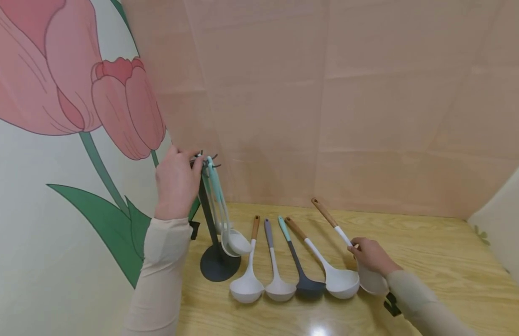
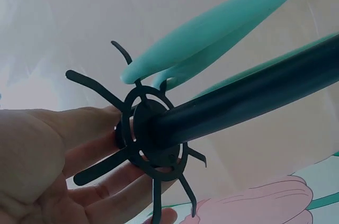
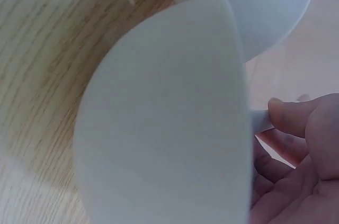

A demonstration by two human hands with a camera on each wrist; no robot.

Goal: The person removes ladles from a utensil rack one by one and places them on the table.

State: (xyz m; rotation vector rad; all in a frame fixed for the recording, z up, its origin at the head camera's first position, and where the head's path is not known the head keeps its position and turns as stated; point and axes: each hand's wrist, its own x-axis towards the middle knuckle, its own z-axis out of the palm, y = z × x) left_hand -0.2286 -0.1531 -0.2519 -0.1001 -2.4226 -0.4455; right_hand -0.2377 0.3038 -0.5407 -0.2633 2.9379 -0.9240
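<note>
At the left, my left hand [image 1: 177, 182] grips the top of a black utensil stand [image 1: 208, 210]. In the left wrist view its fingers lie behind the hooked hub [image 2: 151, 134]. Turquoise-handled ladles [image 2: 206, 36] hang from the hooks, their pale bowls [image 1: 237, 242] low beside the pole. My right hand [image 1: 374, 256] pinches the white stem of a ladle with a wooden handle end [image 1: 324, 213]. That ladle's white bowl [image 3: 164, 123] fills much of the right wrist view, and my hand partly covers it in the head view.
Between the hands, a row on the wood-grain table [image 1: 226, 315] holds a white ladle [image 1: 247, 290], a purple-handled ladle [image 1: 280, 290], a dark ladle [image 1: 310, 288] and another white ladle [image 1: 342, 283]. A tulip-painted wall [image 1: 74, 210] stands left, a pinkish covering [image 1: 276, 116] behind.
</note>
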